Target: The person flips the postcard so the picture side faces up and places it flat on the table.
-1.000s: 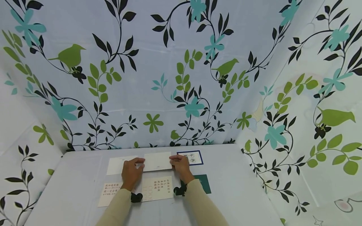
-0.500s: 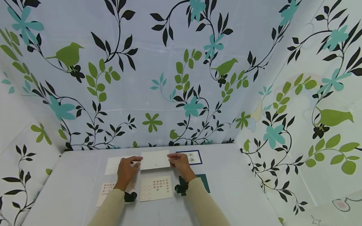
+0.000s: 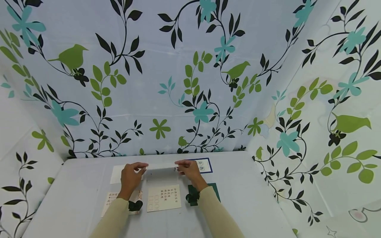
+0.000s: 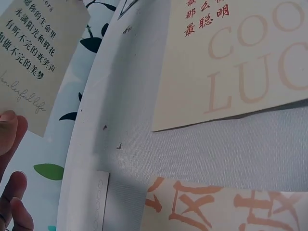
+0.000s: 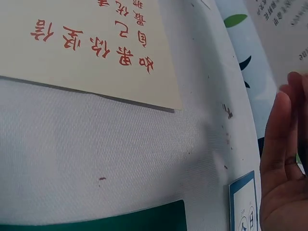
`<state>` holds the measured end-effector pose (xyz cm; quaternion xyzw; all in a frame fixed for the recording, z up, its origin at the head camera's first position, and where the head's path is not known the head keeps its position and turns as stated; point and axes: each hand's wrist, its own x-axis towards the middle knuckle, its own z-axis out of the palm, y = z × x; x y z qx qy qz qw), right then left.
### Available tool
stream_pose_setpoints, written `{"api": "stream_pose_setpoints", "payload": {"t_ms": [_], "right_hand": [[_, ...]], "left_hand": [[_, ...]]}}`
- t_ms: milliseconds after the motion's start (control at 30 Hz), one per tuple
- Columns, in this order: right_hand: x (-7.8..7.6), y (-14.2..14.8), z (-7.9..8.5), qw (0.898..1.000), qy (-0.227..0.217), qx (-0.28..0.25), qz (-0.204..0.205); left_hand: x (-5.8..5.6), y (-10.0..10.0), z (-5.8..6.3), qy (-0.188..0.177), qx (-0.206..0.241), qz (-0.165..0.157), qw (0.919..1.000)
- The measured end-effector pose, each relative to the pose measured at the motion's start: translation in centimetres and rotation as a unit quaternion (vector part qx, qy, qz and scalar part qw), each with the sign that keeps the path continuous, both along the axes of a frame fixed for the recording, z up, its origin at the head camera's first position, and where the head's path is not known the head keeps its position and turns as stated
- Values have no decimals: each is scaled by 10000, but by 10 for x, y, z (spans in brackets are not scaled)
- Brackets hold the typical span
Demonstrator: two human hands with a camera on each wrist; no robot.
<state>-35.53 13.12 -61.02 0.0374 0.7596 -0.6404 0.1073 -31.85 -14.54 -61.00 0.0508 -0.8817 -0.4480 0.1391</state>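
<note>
A pale card [image 3: 161,166] is held up off the table between both hands, tilted so the head view sees it nearly edge-on. My left hand [image 3: 130,180] pinches its left end, and my right hand [image 3: 191,172] pinches its right end. Black printed Chinese lines and thin script show on the card's [image 4: 41,57] face in the left wrist view. Directly below it on the table lies a cream card [image 3: 163,198] with red characters and large pale letters. The right wrist view shows the right fingers [image 5: 276,130] at the card's edge.
Other cards lie flat around the hands: a white card [image 3: 116,175] at back left, a card with reddish writing [image 3: 107,200] at front left, a blue-bordered card [image 3: 205,166] at back right, and a green card [image 3: 215,191] at front right. A patterned cloth [image 3: 166,82] rises behind the table.
The card has been lifted and tipped up from facing the head camera to nearly edge-on. Both hands have shifted slightly left with it, and its shadow now shows on the table.
</note>
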Motion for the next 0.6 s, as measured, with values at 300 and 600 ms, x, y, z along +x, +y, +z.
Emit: {"api": "stream_pose_setpoints", "payload": {"t_ms": [300,600], "right_hand": [[4,-4,4,9995,58,74,-291],[5,-13,4,9971,362,-6,-672]], "left_hand": [[-1,4,3,-163,128,240,9995],[1,12,3,-78,335,522,9980]]}}
